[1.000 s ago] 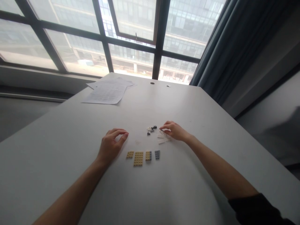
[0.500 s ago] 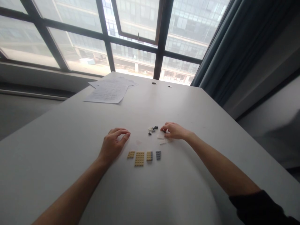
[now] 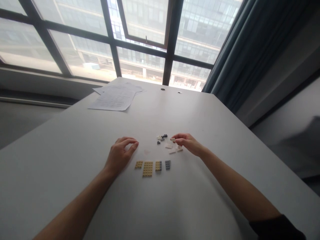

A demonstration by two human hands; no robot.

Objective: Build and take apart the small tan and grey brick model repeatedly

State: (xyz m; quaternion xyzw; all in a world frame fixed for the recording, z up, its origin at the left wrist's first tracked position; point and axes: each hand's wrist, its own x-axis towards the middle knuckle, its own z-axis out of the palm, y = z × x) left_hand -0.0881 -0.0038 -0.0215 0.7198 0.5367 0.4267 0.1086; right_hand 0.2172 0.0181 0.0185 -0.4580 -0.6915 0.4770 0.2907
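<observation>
Between the thumb and fingertips of my right hand (image 3: 186,141) is a small white toy brick (image 3: 172,140), held just above the table. Below that hand lie a white flat piece (image 3: 169,146), a long white piece (image 3: 172,151) and a pale brick (image 3: 180,150). My left hand (image 3: 122,151) rests on the table, thumb and index tips together in a loop, with nothing seen in them. Nearest to it are a small tan studded plate (image 3: 139,164) and a larger tan plate (image 3: 147,169). A tan-and-grey plate (image 3: 158,166) and a grey plate (image 3: 167,165) continue that row.
A cluster of small black, grey and white pieces (image 3: 162,137) lies between my hands. Printed papers (image 3: 112,100) lie at the far left of the white table (image 3: 120,203). Windows stand behind it, with a dark curtain (image 3: 232,53) at the right.
My right hand has lifted slightly off the pieces, and a white brick now shows in its fingers. More white pieces beneath it are uncovered. The left hand stays put.
</observation>
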